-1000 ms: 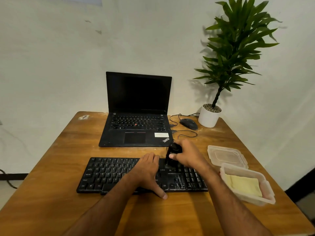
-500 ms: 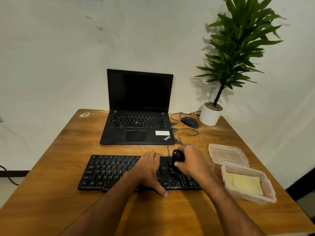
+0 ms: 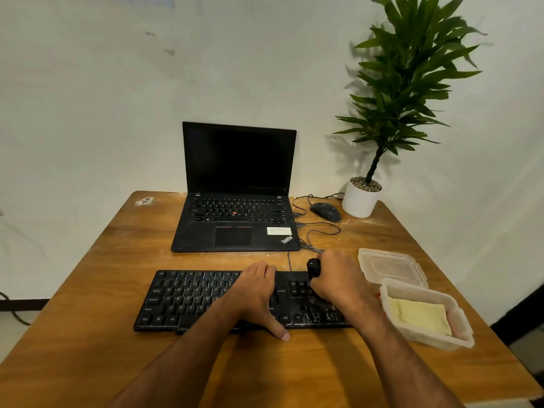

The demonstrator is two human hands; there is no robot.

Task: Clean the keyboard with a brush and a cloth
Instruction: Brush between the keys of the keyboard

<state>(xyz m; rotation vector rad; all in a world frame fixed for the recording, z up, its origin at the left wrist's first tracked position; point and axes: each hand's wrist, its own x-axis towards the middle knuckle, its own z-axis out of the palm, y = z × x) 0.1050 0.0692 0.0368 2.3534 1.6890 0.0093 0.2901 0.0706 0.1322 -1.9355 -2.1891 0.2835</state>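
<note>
Here, a left hand (image 3: 256,293) is lying flat, fingers straight, on a black keyboard (image 3: 188,298) near the tabletop's (image 3: 88,334) front edge. The right hand (image 3: 338,278) is gripping a black brush (image 3: 313,267) over the keyboard's right end.

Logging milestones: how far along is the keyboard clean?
Done: nothing can be confirmed as cleaned. In hand: brushing. The right hand grips the brush over the right end of the keyboard, while the left hand rests flat on it. Left: wiping. The cloth lies folded in the open tub, not yet picked up.
</note>
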